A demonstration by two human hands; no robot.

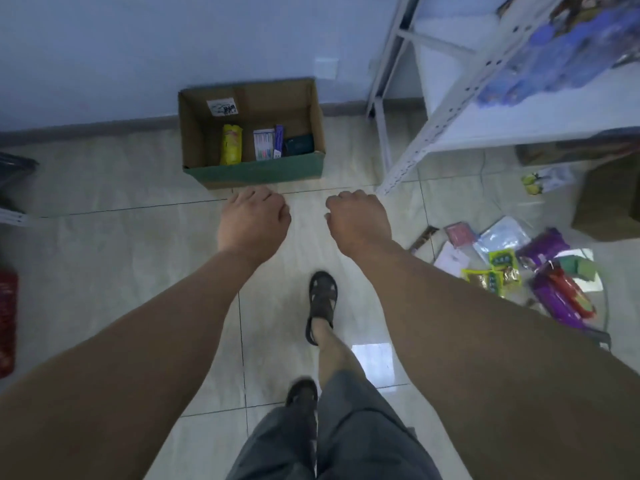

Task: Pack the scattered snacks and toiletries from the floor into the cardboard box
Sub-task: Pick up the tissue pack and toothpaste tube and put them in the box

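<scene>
Standing on: pale tiled floor (138,244), your sandalled feet near the bottom edge.
Shelf unit: white metal shelving (450,109) at far right, with blurred blue packets on its board.
Cardboard box: open cardboard box (254,173) on the floor against the far wall, just beyond your hands.
Inside the box: a yellow packet (231,144) upright at left, a white carton (264,144) in the middle, a dark pouch (299,144) at right (labels too blurred to read).
Scattered items: a pile of snacks and toiletries (519,268) on the floor at right, well apart from the box.
Your left hand (252,223): fingers curled under loosely, holding nothing.
Your right hand (358,221): the same, loosely curled, holding nothing.
</scene>
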